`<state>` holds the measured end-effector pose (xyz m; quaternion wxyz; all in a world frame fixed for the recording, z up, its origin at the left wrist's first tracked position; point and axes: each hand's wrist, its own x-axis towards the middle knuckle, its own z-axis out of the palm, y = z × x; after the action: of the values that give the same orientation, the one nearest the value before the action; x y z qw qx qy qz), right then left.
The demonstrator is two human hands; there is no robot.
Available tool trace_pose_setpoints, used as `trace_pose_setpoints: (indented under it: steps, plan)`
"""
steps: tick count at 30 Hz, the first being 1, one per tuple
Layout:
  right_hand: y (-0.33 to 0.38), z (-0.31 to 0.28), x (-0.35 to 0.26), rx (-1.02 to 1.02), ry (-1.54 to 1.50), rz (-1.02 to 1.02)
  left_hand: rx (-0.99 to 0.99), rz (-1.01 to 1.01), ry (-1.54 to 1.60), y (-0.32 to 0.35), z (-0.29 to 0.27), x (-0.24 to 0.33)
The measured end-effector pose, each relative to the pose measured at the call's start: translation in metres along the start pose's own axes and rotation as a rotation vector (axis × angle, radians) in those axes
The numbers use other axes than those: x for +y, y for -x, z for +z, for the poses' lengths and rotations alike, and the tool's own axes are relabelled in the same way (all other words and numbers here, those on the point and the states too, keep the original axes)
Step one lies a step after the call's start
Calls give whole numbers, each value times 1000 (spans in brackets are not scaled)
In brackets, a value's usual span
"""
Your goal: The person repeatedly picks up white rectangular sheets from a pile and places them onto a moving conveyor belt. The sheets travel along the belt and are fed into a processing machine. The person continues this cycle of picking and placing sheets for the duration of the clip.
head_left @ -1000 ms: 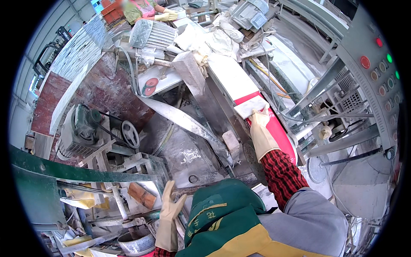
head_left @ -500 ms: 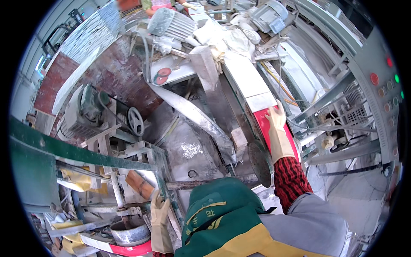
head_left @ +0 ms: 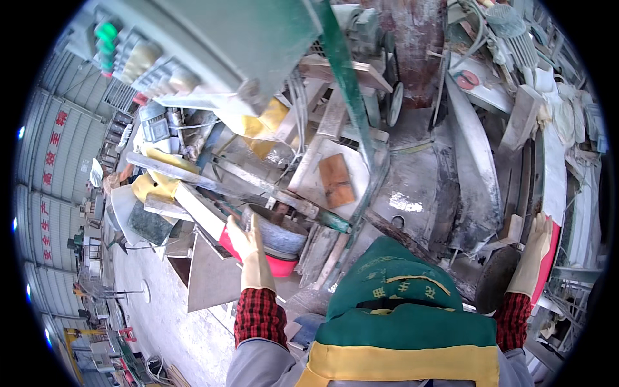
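Note:
My left hand (head_left: 247,248), in a cream rubber glove, is raised with its fingers stretched and spread. It is at the red end (head_left: 281,266) of a long white strip (head_left: 200,209) that runs beside a round grey metal drum (head_left: 280,233). The fingertips overlap the strip; I cannot tell how firmly they touch. At the far right my right hand (head_left: 532,258), gloved alike, lies flat with its fingers stretched along another red section (head_left: 552,255), where a white strip (head_left: 553,171) leads away. Close by its wrist stands a dark round disc (head_left: 498,278).
A grey control cabinet (head_left: 213,39) with buttons hangs at the upper left. A green metal beam (head_left: 348,90) crosses ahead. An orange-brown brick (head_left: 336,180) lies on a white board. Scissors with red handles (head_left: 465,80) and a motor (head_left: 512,32) are far right. Another person (head_left: 117,177) is at far left.
The view has swung to the left. My left hand has come up from beside the machine frame to the red end near the drum. My right hand remains on the right-hand red section.

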<state>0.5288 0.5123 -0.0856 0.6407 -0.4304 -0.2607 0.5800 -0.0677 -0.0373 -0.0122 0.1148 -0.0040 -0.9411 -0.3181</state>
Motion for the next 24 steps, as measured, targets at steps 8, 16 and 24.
trace_pose_setpoints:
  steps: [8,16,24]
  plan:
    - [81,36,95,-472,-270,271,-104,-139,-60,-116,-32,-123]
    - [157,86,89,-95,24,288,-29,14,-213,-82,-31,-92]
    - [187,106,106,-153,212,460,85,298,87,38,-7,-11]
